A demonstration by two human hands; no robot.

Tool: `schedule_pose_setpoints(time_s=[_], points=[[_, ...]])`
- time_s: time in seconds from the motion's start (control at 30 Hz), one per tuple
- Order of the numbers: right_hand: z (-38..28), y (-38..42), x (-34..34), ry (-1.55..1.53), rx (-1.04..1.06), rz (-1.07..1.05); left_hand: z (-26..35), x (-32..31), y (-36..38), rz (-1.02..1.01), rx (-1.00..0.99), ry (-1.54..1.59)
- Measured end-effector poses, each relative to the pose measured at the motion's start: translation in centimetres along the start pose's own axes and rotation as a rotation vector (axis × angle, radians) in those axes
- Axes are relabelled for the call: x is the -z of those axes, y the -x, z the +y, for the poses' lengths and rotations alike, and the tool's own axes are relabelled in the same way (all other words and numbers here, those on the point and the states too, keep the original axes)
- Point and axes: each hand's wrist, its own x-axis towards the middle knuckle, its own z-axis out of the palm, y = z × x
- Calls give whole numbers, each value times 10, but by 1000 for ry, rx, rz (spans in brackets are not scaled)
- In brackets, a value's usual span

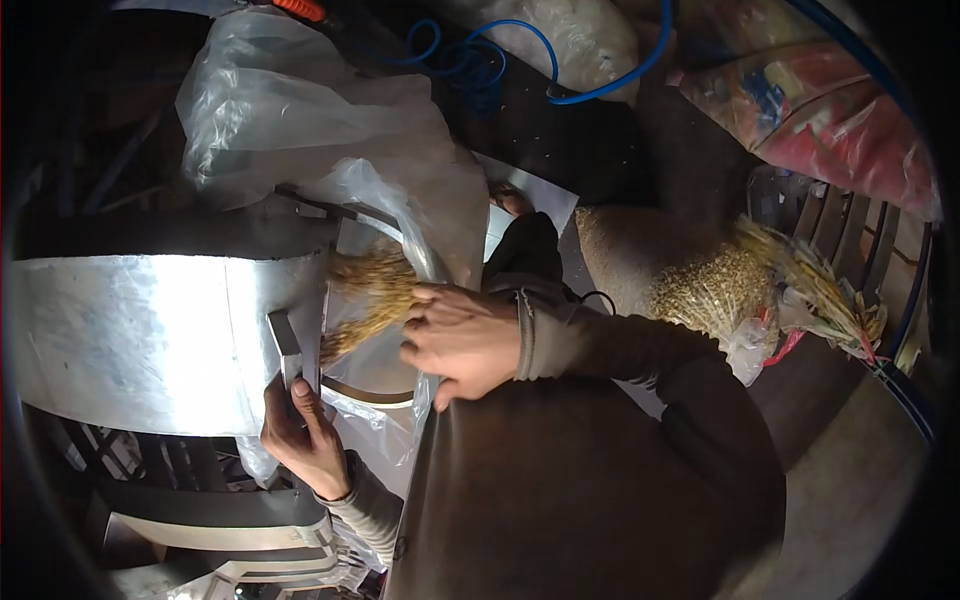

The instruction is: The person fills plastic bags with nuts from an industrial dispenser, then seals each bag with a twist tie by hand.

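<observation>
My left hand (300,432) is closed round the metal handle (286,345) near the lip of a shiny sheet-metal container (130,340). Blurred golden-brown pieces (370,285), too smeared to identify, lie between the container's mouth and a clear plastic bag (400,225). Beside these pieces is my right hand (463,340), back of the hand towards me. Its fingers are bent over the edge of the bag, with the thumb low against the plastic; the fingertips are partly hidden.
A large clear plastic sheet (320,110) hangs behind the container. On the right stands a tied clear sack of golden pieces (700,275). Red-filled plastic bags (850,150) and a coiled blue hose (485,60) are at the top. Slatted racks (220,530) are at lower left.
</observation>
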Motion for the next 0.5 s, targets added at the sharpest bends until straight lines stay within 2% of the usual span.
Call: schedule_pose_setpoints(time_s=[0.03, 0.1, 0.17, 0.23, 0.27, 0.3, 0.37, 0.43, 0.5], points=[[6, 2, -3, -1, 2, 9, -2, -1, 2, 2, -6, -7], [15, 3, -8, 64, 47, -158, -5, -1, 5, 59, -34, 6], [15, 3, -13, 65, 52, -135, 4, 1, 13, 46, 21, -10], [16, 1, -24, 69, 59, -115, 15, -1, 19, 320, -288, -104], [17, 0, -34, 75, 157, 44, 21, 2, 32, 261, -233, -43], [16, -1, -39, 79, 255, 200, 20, -2, 43, 232, -270, 48], [14, 3, -46, 102, 273, 188, 21, -18, 64, 144, -249, 213], [13, 10, -60, 65, 216, 173, 13, -31, 78, -53, -294, 217], [6, 8, -45, 135, 223, 161, -12, -60, 102, -328, -146, 441]])
